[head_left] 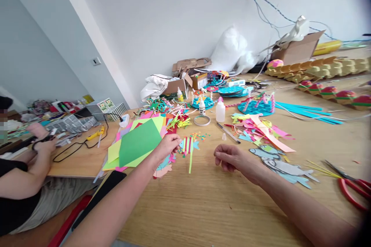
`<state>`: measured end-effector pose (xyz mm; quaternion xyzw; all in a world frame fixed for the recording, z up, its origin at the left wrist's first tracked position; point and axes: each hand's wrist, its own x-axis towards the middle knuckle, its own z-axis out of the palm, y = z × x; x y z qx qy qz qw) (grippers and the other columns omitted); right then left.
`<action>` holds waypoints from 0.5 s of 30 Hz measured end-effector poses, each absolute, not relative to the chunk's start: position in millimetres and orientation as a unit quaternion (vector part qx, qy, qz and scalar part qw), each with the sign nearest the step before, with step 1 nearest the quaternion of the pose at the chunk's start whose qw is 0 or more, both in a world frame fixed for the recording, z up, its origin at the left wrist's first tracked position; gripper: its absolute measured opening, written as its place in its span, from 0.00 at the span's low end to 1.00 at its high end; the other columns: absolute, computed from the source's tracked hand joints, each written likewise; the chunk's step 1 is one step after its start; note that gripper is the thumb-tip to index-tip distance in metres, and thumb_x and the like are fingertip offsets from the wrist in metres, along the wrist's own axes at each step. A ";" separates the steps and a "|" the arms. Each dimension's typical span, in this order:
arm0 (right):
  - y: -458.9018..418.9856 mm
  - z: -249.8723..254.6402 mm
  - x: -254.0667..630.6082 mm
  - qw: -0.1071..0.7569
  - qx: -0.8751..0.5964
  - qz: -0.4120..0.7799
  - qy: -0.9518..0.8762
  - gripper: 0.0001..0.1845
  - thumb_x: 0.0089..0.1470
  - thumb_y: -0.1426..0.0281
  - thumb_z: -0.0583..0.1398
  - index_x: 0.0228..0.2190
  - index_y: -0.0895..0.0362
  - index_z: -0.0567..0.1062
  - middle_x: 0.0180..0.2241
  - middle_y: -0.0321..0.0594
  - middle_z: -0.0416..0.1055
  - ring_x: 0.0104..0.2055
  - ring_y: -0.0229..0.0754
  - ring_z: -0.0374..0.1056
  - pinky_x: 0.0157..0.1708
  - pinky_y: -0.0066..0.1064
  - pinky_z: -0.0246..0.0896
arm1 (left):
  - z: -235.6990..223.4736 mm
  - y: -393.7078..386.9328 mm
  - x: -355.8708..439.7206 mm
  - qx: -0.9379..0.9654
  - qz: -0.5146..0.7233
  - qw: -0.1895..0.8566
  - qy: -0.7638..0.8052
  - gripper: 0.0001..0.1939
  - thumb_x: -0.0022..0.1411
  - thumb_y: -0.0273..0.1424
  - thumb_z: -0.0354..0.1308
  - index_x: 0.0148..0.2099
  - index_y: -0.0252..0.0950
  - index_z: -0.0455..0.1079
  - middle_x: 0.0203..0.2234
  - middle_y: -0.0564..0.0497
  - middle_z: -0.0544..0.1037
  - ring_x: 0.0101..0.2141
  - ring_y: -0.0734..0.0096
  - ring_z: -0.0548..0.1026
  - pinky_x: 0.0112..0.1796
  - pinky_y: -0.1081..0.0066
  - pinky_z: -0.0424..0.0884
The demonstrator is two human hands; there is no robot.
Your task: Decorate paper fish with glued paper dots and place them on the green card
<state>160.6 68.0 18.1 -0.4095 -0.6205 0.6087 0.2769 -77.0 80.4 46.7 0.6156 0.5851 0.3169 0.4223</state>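
Observation:
My left hand (pixel 171 144) is closed in a pinch at the left end of a small blue paper fish (pixel 196 145). Pink, white and yellow-green stripes cross the fish, and one long yellow-green paper strip (pixel 190 162) hangs below its body. To the right, just above the table, my right hand (pixel 228 157) has its fingers curled and the thumb pressed to them; anything inside is hidden. Tiny orange and green paper bits (pixel 199 136) lie beyond the fish. More cut paper fish (pixel 162 171) lie under and beside my left hand.
Coloured paper sheets (pixel 140 142) are stacked at left. A glue bottle (pixel 220 112), a pen (pixel 228 133) and a tape roll (pixel 202 120) stand or lie ahead. Right are paper scraps (pixel 261 127), grey fish cutouts (pixel 281 166) and red-handled scissors (pixel 350 189). A person (pixel 26 185) sits left.

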 end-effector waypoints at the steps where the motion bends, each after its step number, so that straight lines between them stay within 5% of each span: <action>1: 67.9 17.9 160.1 0.267 -0.417 0.606 -0.622 0.17 0.44 0.55 0.55 0.25 0.58 0.63 0.23 0.34 0.66 0.19 0.29 0.57 0.17 0.22 0.48 | 49.7 85.0 -88.9 0.610 0.324 0.409 0.596 0.12 0.51 0.37 0.50 0.24 0.33 0.59 0.14 0.57 0.63 0.15 0.83 0.61 0.17 0.81 0.55; 7: 67.5 16.7 156.4 0.228 -0.420 0.611 -0.631 0.18 0.42 0.54 0.55 0.23 0.57 0.62 0.20 0.32 0.61 0.18 0.29 0.55 0.17 0.23 0.45 | 66.9 113.3 -175.6 0.533 0.348 0.321 0.702 0.10 0.55 0.33 0.51 0.29 0.31 0.63 0.16 0.57 0.65 0.16 0.83 0.62 0.17 0.81 0.57; 12: 67.6 14.9 156.5 0.221 -0.415 0.615 -0.632 0.17 0.42 0.55 0.55 0.22 0.57 0.63 0.20 0.32 0.62 0.18 0.29 0.54 0.16 0.23 0.45 | 65.8 129.4 -227.5 0.452 0.319 0.291 0.780 0.15 0.59 0.34 0.49 0.47 0.32 0.61 0.41 0.46 0.67 0.38 0.68 0.69 0.37 0.63 0.68; 15: 67.3 15.3 156.4 0.214 -0.421 0.615 -0.632 0.17 0.41 0.55 0.55 0.22 0.57 0.63 0.19 0.32 0.62 0.18 0.29 0.54 0.16 0.23 0.44 | 57.3 133.6 -238.5 0.429 0.293 0.284 0.806 0.16 0.59 0.33 0.49 0.48 0.32 0.60 0.43 0.46 0.66 0.40 0.66 0.68 0.39 0.61 0.67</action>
